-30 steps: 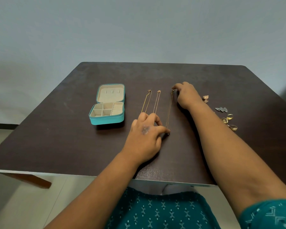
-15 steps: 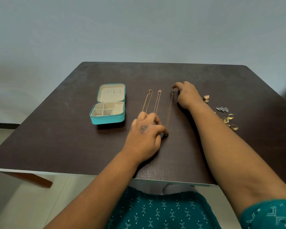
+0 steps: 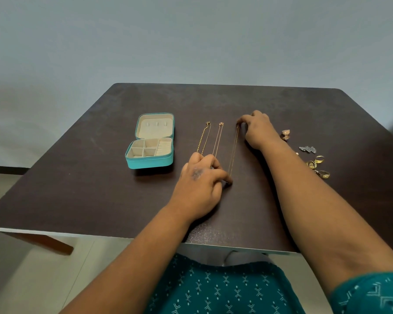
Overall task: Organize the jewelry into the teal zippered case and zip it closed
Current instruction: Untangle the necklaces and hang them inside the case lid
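Both hands are working the same chain: I'm seeing my left hand (image 3: 201, 184) pinching the near end of the right-most necklace (image 3: 233, 150) against the table, while my right hand (image 3: 258, 130) is pinching its far end, fingers curled on the clasp. That necklace is running lengthwise away from me, stretched straight between the two hands. I'm judging the case (image 3: 150, 145) to be the target: it is lying open to the left, well apart from this chain, so my left hand is sitting nearer to it and the carry will be going leftward across the other two necklaces (image 3: 211, 139). Those two are lying parallel between the case and the held chain, their near ends disappearing under my left knuckles. Off past my right forearm, rings and earrings (image 3: 313, 158) are scattered on the table (image 3: 77, 177); some are too small for me to be telling apart
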